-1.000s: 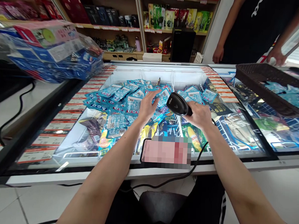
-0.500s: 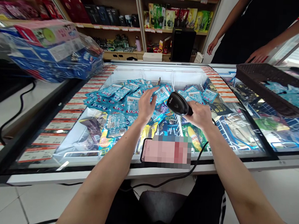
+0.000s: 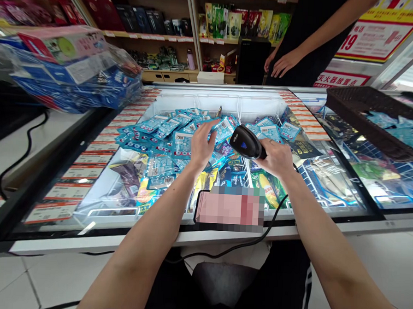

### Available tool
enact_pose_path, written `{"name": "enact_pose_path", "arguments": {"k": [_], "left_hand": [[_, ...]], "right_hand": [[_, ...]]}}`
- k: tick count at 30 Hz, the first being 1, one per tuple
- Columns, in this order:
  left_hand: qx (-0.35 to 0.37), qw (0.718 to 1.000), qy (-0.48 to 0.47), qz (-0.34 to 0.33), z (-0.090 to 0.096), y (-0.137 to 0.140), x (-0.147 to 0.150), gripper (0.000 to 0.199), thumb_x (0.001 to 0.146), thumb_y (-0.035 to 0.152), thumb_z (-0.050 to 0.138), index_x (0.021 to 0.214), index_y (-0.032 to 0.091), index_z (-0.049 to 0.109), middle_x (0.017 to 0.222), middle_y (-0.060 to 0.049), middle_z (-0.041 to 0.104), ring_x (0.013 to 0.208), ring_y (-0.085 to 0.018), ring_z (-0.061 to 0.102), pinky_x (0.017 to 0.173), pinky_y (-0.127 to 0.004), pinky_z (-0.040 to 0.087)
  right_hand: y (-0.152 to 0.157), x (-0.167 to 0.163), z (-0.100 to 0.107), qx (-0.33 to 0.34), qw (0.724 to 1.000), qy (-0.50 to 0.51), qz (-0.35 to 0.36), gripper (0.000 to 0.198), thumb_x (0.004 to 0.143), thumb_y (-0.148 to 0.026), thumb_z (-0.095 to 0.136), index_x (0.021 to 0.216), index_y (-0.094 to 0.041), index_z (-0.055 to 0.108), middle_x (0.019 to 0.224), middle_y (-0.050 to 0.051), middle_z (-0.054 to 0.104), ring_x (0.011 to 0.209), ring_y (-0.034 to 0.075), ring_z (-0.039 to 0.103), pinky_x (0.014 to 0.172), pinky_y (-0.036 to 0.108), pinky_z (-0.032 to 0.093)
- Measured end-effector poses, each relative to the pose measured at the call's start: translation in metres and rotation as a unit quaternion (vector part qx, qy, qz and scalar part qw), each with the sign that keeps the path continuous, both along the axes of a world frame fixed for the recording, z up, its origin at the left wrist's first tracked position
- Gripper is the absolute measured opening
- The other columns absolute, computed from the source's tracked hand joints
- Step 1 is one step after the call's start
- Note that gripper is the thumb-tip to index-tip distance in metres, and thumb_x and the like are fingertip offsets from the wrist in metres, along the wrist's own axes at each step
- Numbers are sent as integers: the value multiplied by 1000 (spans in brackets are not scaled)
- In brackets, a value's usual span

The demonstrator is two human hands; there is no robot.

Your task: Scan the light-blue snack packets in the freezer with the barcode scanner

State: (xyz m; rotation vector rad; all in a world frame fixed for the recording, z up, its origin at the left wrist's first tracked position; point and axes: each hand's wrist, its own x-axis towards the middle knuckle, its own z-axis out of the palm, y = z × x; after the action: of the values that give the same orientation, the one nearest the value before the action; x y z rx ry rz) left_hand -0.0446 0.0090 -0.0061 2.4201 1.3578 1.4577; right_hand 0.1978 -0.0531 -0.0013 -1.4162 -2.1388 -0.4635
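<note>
My right hand point(image 3: 277, 156) is wrapped round the handle of a black barcode scanner point(image 3: 245, 142), whose head points left. A small blue mark glows on its top. Just left of the scanner, my left hand point(image 3: 202, 147) pinches the edge of a blue packet point(image 3: 225, 129) between thumb and fingers, its barcode side up. Beneath both hands is a glass freezer top. Many similar blue packets point(image 3: 156, 124) lie heaped on it to the left, and a smaller group point(image 3: 268, 130) lies behind my right hand.
A phone point(image 3: 198, 207) with a blurred screen rests at the freezer's front edge point(image 3: 146, 243), beside the scanner's black cable point(image 3: 243, 244). Plastic-wrapped boxes point(image 3: 75, 69) stand at left. A brown basket point(image 3: 355, 95) with blue packets sits at right. Behind the freezer stands another person point(image 3: 302, 44).
The scanner's top mark has turned from dark to lit blue. Across the freezer, the other person has shifted left, uncovering red-and-white signs. My hands have barely moved.
</note>
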Motion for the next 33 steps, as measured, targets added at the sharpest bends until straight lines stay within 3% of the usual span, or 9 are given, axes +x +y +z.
{"name": "enact_pose_path", "arguments": {"k": [7, 15, 19, 23, 29, 33], "left_hand": [[-13, 1000, 4, 5, -2, 3, -1, 36, 92, 35, 36, 124, 27, 50, 117, -4, 60, 109, -18, 55, 94, -36, 43], [2, 995, 38, 97, -6, 5, -2, 43, 88, 29, 44, 131, 27, 45, 132, -9, 49, 121, -26, 44, 101, -47, 35], [9, 992, 126, 3, -2, -3, 5, 35, 88, 34, 45, 122, 33, 53, 129, -3, 53, 121, -24, 44, 103, -48, 31], [-15, 970, 231, -76, -4, -6, 12, 27, 85, 38, 52, 110, 34, 61, 122, -1, 59, 118, -24, 47, 108, -51, 22], [-32, 982, 185, -6, -10, -2, 12, 26, 85, 27, 51, 108, 31, 62, 125, -4, 57, 122, -26, 46, 110, -56, 16], [-16, 983, 179, 25, -13, 2, 10, 28, 85, 18, 44, 104, 28, 63, 127, -3, 56, 128, -24, 41, 113, -56, 9]], "right_hand": [[0, 2, 1, 12, 1000, 2, -13, 32, 79, -40, 53, 98, -16, 62, 83, 6, 67, 74, 20, 59, 58, 26, 32], [-2, 10, 7, 9, 997, 22, -72, 35, 81, -44, 50, 97, -16, 62, 83, 9, 67, 76, 22, 60, 60, 27, 35], [-2, 14, 9, -1, 994, 28, -106, 37, 80, -45, 51, 99, -15, 61, 85, 10, 67, 77, 23, 60, 62, 28, 37], [-1, 15, 14, -8, 993, 17, -115, 36, 81, -44, 50, 99, -14, 61, 83, 11, 66, 77, 24, 59, 62, 29, 37], [-2, 25, 24, -16, 994, -12, -112, 37, 82, -44, 49, 101, -14, 59, 86, 12, 65, 79, 25, 59, 63, 29, 36], [-4, 44, 18, -13, 992, -13, -125, 37, 80, -46, 50, 95, -13, 60, 83, 11, 65, 75, 24, 58, 62, 29, 35]]}}
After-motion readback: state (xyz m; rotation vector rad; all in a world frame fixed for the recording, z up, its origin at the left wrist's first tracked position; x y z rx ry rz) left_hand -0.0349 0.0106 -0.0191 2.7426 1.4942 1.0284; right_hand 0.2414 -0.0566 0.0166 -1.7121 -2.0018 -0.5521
